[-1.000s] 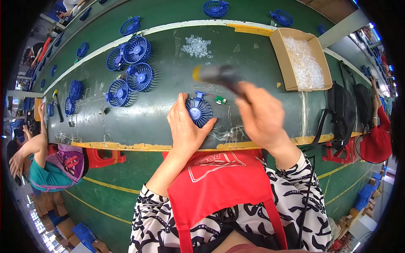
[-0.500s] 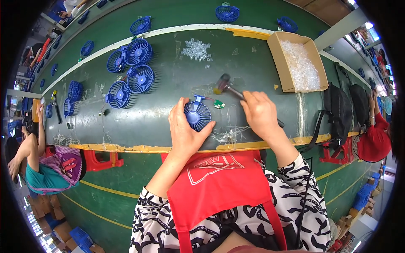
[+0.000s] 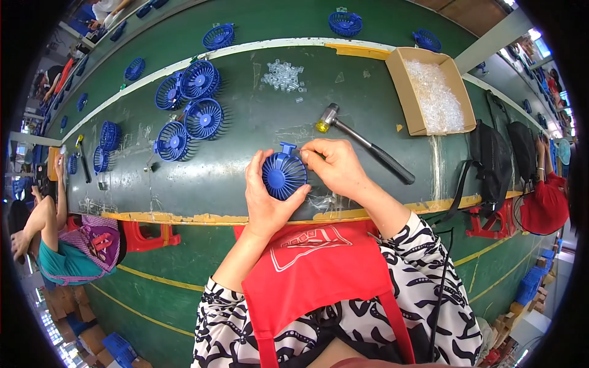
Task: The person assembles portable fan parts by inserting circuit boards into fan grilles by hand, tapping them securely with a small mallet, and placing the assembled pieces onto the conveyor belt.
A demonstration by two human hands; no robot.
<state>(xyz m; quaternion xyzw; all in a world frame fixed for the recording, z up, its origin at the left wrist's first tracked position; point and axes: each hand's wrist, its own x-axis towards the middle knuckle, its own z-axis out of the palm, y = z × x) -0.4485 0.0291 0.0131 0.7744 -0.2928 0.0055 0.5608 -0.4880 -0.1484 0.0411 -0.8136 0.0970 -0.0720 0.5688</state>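
Observation:
A round blue slatted fan housing (image 3: pixel 284 176) rests in my left hand (image 3: pixel 265 199), fingers along its left side and thumb at its lower right. Its short neck points away from me. Close by the neck, my right hand (image 3: pixel 338 167) is closed in a pinch at the housing's upper right edge. Whatever the fingertips hold is hidden, and the small green circuit board is out of sight there. Right of that hand lies a hammer (image 3: pixel 391 164) with a yellow-tipped metal head and a black handle, touched by neither hand.
Several blue fan housings (image 3: pixel 203 118) lie to the left on the green table. A heap of small clear plastic pieces (image 3: pixel 283 76) sits farther back. An open cardboard box (image 3: pixel 400 92) of similar pieces and a black bag (image 3: pixel 492 153) are at right. Other housings line the belt beyond.
My right hand has let go of the hammer, which now lies on the table, and moved left to the housing. The green board has gone from view. Housings on the far belt have shifted right.

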